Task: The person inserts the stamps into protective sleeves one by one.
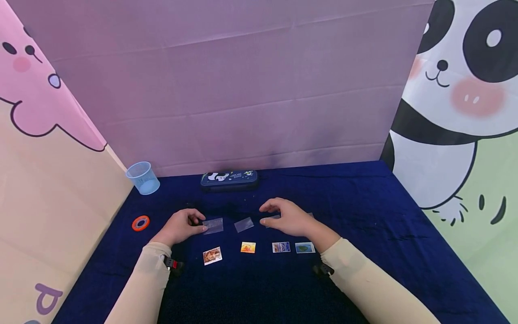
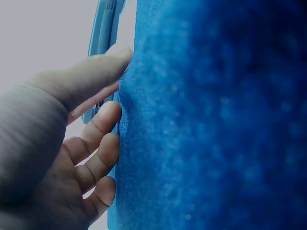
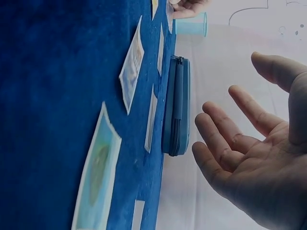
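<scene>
My left hand [image 1: 182, 226] rests at the left edge of a small clear plastic sleeve [image 1: 214, 226], with thumb and forefinger apart at its corner. In the left wrist view, the thumb [image 2: 91, 79] reaches down to the blue cloth and the other fingers bend loosely. My right hand [image 1: 289, 219] hovers with spread, relaxed fingers and holds nothing. It partly hides more clear sleeves behind it. Another clear sleeve [image 1: 244, 224] lies between the hands. Nearer me is a row of stamps: a brown one [image 1: 212, 255], an orange one [image 1: 248, 247], a purple-blue one [image 1: 281, 247] and a green-blue one [image 1: 305, 248].
Dark blue cloth [image 1: 259, 288] covers the table. A blue panda pencil case [image 1: 229, 180] lies at the back, against the purple backdrop [image 1: 251, 112]. At the back left stands a translucent blue cup [image 1: 143, 178]. An orange ring-shaped roll [image 1: 140, 223] lies left of my left hand.
</scene>
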A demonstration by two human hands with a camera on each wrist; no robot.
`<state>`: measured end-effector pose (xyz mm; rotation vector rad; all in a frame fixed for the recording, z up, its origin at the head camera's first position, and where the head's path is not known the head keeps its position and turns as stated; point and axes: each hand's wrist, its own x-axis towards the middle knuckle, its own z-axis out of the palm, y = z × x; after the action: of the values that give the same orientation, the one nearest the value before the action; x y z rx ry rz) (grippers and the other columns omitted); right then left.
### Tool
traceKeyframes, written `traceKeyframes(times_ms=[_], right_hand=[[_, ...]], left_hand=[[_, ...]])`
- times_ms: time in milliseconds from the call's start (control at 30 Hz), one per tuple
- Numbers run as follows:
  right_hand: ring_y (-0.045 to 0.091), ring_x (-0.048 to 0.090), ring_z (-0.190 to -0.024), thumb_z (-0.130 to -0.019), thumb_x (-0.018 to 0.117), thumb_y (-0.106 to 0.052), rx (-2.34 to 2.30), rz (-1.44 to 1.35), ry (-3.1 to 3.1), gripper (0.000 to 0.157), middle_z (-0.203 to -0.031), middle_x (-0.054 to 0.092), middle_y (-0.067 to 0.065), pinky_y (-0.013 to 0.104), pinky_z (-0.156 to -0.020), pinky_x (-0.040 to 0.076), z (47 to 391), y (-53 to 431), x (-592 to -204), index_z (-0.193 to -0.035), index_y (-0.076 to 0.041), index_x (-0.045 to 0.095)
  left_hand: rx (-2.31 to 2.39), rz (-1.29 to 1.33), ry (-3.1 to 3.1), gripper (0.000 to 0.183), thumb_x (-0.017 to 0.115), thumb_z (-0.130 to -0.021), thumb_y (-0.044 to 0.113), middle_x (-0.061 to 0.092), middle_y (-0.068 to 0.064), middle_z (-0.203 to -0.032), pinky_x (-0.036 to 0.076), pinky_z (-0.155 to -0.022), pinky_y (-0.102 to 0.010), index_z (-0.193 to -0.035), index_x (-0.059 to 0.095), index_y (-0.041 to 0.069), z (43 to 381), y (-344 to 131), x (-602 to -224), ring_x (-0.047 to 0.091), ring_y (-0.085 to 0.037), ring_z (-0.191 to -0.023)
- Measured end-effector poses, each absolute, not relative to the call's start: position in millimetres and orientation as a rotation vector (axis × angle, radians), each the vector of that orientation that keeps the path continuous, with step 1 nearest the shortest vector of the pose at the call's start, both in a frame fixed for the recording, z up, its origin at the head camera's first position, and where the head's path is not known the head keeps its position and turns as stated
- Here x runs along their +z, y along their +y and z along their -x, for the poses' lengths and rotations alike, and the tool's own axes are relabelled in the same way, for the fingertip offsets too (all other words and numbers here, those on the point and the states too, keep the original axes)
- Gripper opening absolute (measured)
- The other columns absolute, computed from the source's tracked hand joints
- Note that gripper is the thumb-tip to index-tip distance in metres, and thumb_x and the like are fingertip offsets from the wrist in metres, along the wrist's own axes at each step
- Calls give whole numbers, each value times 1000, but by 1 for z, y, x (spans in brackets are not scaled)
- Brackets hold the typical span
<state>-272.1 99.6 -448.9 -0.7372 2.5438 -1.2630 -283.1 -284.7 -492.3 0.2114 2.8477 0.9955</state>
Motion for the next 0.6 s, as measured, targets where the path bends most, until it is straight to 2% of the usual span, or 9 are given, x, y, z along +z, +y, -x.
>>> traceKeyframes(times_ms=[267, 600], right_hand=[[32, 57, -131, -100, 73, -33, -1223, 746, 2530, 30, -134, 62, 0, 53, -107, 47, 273, 87, -452, -128, -22, 68], [27, 58, -127, -100, 74, -32, -1176, 785, 2537, 34, -131, 64, -1, 52, -105, 47, 271, 70, -453, -129, -16, 68]], left_hand=[[1023, -214, 2859, 10, 83, -92, 19, 61, -4, -96, 46, -75, -38, -95, 74, 20, 279, -287, -495, 55, -23, -84], [1140, -235, 2853, 4, 77, -97, 16, 68, -1, -89, 50, -75, -38, -96, 73, 17, 268, -302, -490, 60, -21, -79]])
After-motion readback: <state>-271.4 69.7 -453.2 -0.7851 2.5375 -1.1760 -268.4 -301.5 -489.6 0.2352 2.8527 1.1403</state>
